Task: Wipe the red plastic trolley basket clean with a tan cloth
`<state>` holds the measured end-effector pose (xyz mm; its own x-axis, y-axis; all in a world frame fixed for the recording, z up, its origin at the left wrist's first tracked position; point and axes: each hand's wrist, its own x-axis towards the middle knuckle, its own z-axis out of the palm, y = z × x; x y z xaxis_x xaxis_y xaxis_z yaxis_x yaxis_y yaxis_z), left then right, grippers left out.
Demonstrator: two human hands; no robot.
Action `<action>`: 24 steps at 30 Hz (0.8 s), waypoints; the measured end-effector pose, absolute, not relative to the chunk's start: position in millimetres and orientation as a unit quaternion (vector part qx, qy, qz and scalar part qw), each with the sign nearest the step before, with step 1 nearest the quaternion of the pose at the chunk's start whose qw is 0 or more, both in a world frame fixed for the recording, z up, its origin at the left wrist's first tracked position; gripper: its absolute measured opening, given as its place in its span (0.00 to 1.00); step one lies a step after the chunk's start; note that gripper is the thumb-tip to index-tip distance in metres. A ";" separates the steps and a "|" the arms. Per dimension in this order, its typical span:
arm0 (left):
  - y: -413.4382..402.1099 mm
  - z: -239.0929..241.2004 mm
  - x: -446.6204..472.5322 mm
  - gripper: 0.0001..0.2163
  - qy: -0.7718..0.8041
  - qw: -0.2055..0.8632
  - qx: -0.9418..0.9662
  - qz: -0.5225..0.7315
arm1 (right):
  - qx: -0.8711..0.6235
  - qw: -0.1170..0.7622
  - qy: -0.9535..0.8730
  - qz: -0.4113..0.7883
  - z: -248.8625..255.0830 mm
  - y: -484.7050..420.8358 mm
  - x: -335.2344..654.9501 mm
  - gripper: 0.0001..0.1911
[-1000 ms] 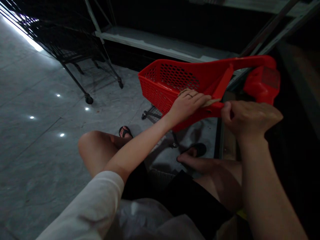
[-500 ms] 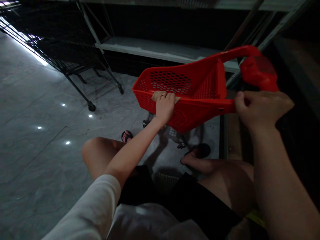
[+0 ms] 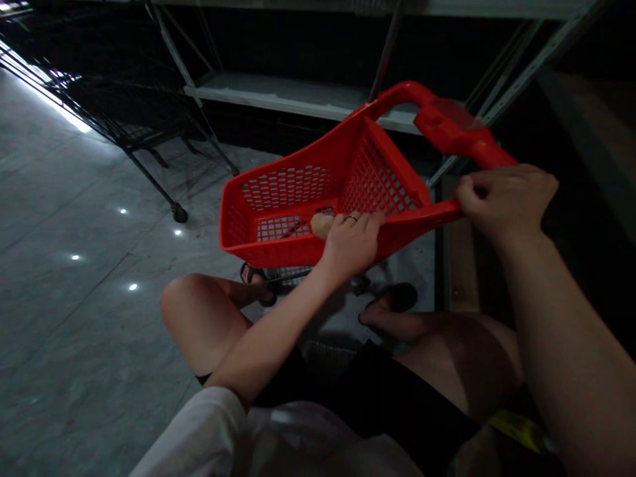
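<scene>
A small red plastic shopping cart with perforated walls stands in front of me, turned so that the inside of its basket shows. My left hand, a ring on one finger, is closed over the near rim and presses a tan cloth against it. Part of the cloth sticks out beyond the fingers on the basket's inner side; the rest is hidden under the palm. At the right, my right hand is wrapped round the cart's red handle, near where it joins the side arm.
Behind the cart stands a metal shelf rack. A dark wire trolley on casters is at the left on the grey tiled floor. A wooden beam runs beside my right leg, and a yellow item lies at lower right.
The cart has swung and tilted, its handle moving left and its basket opening toward me. My left hand and the cloth have shifted right and lower; my right hand has moved slightly left.
</scene>
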<state>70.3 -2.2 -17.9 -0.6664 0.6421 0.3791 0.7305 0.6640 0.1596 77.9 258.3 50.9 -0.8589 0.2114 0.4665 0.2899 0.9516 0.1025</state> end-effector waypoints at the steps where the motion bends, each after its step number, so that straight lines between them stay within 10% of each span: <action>1: -14.1 -19.8 68.1 0.20 -0.894 0.145 -0.397 -0.150 | -0.130 0.232 -0.960 -0.082 51.3 258.2 78.0 0.15; 13: -112.4 -30.7 32.3 0.17 -0.956 0.105 -0.265 -0.067 | -0.154 0.275 -0.945 -0.086 47.0 232.2 97.4 0.21; 24: 35.9 3.5 77.8 0.18 -0.897 0.163 -0.379 -0.161 | -0.136 0.300 -0.941 -0.082 48.6 224.7 108.1 0.20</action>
<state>77.8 35.9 3.5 -0.6593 0.6279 0.4136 0.7325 0.6605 0.1648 108.1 224.7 48.6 -0.7838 0.2063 0.5858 0.3041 0.9499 0.0724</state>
